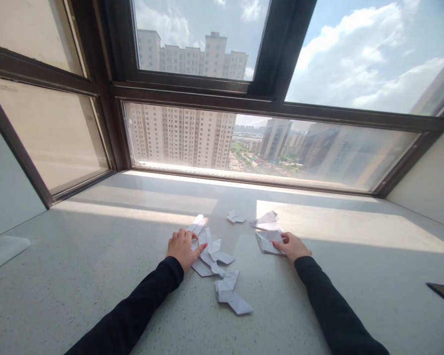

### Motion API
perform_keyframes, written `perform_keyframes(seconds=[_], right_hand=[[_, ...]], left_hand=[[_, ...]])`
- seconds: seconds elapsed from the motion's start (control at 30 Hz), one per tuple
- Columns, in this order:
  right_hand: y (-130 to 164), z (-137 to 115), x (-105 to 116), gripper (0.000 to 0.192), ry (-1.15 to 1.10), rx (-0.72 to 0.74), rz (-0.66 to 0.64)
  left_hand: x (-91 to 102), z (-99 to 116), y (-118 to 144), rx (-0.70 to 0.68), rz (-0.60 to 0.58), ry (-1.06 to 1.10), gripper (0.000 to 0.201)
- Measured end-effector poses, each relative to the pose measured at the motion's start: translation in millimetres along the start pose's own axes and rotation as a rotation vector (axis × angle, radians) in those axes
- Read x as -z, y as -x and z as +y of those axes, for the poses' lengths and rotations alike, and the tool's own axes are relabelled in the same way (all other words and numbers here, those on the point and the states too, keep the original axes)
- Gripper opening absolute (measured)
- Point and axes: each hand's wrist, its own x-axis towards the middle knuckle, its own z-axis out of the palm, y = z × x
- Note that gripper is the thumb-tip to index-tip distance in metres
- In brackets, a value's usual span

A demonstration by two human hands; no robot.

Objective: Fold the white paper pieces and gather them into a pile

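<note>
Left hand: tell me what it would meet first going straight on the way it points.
The left hand would first meet the pile of folded paper directly before it; they may already touch, though depth is unclear.

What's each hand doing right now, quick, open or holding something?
Left hand: fingers curled at the paper pile; can't tell if it grips any.
Right hand: closed on the edge of a folded sheet.

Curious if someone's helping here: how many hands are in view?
2: the left hand at the clustered folded papers, the right hand on the squarish folded paper.
</note>
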Motion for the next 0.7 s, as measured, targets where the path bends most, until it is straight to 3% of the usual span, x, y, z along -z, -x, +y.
perform_keyframes(seconds=[0.17,0.27,0.37,0.5,0.57,0.7], right_hand=[[-1.8,-1.8,5.0,0.047,0.173,-0.101,0.034],[7.7,-17.7,12.4,0.047,0.162,-0.072,0.183],[32.9,-49.4,10.0,0.04,0.091,0.165,0.297],[81.6,-95.9,-14.7,0.038,-0.025,0.585,0.094],[101.5,-111.4,-27.8,0.042,-0.094,0.67,0.053],[117.3,-122.3,-37.8,0.046,-0.234,0.677,0.02]], left_hand=[[1.5,4.9,-1.2,0.035,-0.043,-0.002,0.045],[1.7,8.6,-0.7,0.047,-0.071,0.002,0.041],[1.4,10.0,0.0,0.04,-0.079,0.013,0.035],[3.7,9.2,0.5,0.032,-0.037,0.054,0.028],[7.0,9.7,0.7,0.04,0.031,0.096,0.028],[14.7,15.4,2.1,-0.04,0.171,0.29,0.029]])
